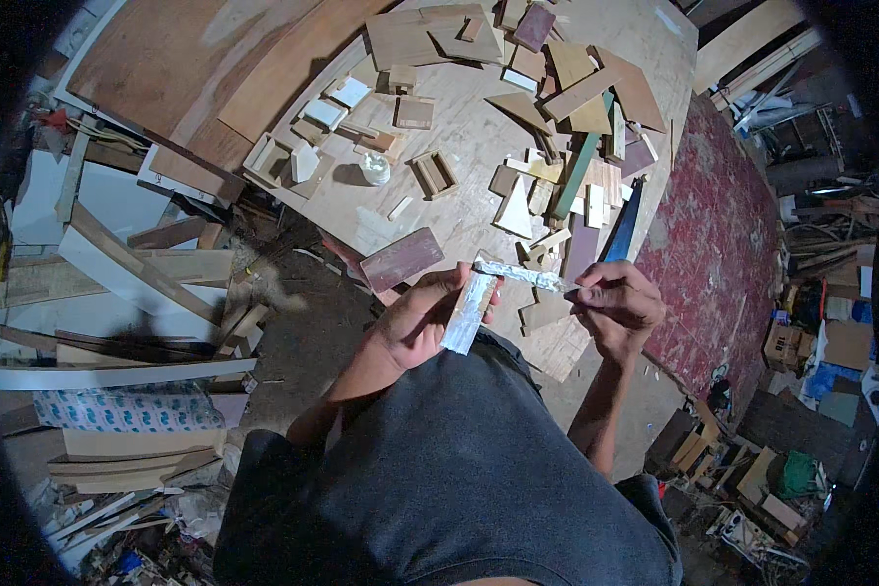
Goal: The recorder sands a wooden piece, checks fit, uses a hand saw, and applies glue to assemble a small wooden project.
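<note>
My left hand (421, 317) is closed around a small flat block (466, 322) with a shiny whitish face, held tilted in front of my body. My right hand (619, 305) pinches the right end of a narrow strip (520, 275), whose crinkled, silvery-white surface could be glue or foil; I cannot tell which. The strip's left end meets the top of the block, beside my left fingertips. Beyond my left hand, a purplish-brown board (401, 259) lies at the table's near edge. Further off stands a small jar of white paste (375, 170).
Many wood offcuts (581, 98) lie piled on the right half of the plywood table (459, 98). A small open wooden box (435, 176) sits near its middle. A blue handsaw-like blade (625, 221) rests by the right edge. Stacked boards (146, 283) crowd the floor at left.
</note>
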Demonstrator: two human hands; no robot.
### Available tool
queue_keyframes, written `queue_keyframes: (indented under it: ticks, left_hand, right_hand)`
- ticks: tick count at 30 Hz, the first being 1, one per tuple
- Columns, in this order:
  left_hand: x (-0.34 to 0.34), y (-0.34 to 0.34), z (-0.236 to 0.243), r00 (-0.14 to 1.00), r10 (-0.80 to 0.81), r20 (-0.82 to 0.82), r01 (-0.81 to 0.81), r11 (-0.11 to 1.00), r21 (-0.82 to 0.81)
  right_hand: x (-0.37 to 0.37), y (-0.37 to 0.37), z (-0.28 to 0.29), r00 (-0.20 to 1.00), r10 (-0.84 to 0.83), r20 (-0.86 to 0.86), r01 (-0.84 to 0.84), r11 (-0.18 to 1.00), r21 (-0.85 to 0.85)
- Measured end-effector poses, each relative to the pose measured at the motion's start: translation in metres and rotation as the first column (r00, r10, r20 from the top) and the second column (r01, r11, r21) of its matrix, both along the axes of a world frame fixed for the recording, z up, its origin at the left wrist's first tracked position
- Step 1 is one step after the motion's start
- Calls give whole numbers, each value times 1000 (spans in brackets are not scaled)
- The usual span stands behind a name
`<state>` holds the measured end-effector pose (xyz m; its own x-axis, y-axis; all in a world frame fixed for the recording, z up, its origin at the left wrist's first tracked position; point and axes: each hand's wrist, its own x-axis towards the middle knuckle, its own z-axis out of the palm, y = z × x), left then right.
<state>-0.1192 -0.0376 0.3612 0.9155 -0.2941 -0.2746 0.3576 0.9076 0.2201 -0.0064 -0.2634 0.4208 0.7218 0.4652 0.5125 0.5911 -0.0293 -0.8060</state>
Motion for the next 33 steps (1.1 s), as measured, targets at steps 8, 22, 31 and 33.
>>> queue_keyframes:
  ticks: [8,22,31,33]
  left_hand:
    - [-4,0,0,1000,26,2,-26,999,30]
    - [-7,-3,-9,986,155,-54,-156,988,-12]
    - [-7,-6,-4,990,127,-66,-122,989,86]
    - [-7,-4,-5,992,111,-53,-107,991,84]
  right_hand:
    - [-5,5,-7,998,-3,-60,7,998,63]
    - [-14,3,-9,939,15,-342,29,992,123]
    - [-14,4,-11,949,10,-315,-17,1000,-19]
    - [-14,3,-9,945,11,-328,-25,999,-37]
